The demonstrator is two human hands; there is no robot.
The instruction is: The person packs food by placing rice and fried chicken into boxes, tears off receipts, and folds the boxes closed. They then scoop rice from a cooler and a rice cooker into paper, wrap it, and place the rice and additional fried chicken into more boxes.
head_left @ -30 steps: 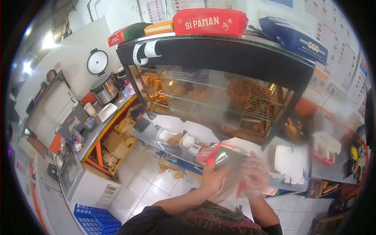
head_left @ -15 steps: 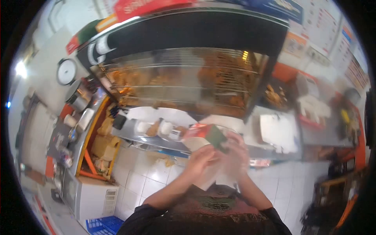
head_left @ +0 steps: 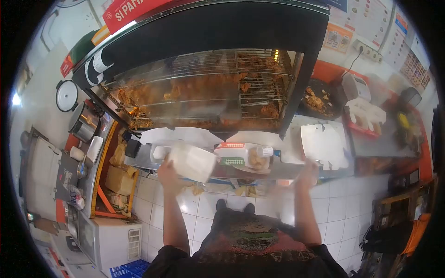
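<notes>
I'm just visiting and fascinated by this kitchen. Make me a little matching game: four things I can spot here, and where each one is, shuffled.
Things:
1. White carton panel
2. Red box with white lettering
3. Blue crate
4. Dark round pan

Places:
A. At the lower left edge of the view
B. Right of the display cabinet, with fried pieces in it
C. At the fingers of the person's left hand
D. On top of the display cabinet

Right pairs: 1-C, 2-D, 3-A, 4-B
</notes>
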